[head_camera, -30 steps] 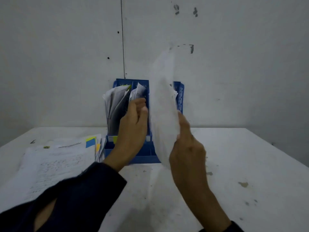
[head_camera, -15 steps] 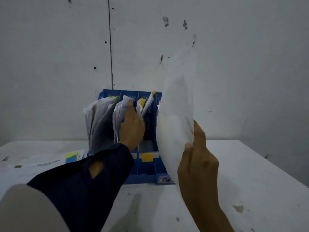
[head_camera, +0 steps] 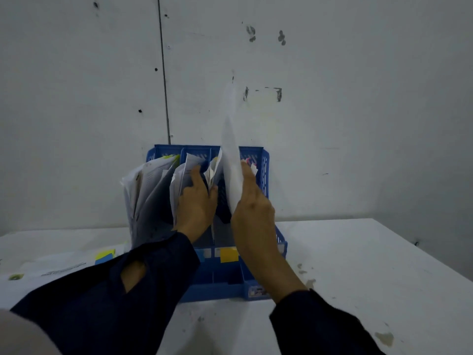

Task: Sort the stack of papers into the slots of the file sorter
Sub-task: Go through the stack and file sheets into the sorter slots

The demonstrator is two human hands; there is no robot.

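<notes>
The blue file sorter (head_camera: pixel 266 160) stands on the white surface (head_camera: pixel 358 265) against the wall, at 12 o'clock from the person. The right hand (head_camera: pixel 252 201) pinches an upright sheet (head_camera: pixel 231 160) over its right-hand slots. At 9 o'clock from it, the left hand (head_camera: pixel 198 201) presses straight fingers against filed papers (head_camera: pixel 148 190); the remaining stack (head_camera: pixel 51 267) lies at 8 o'clock.
</notes>
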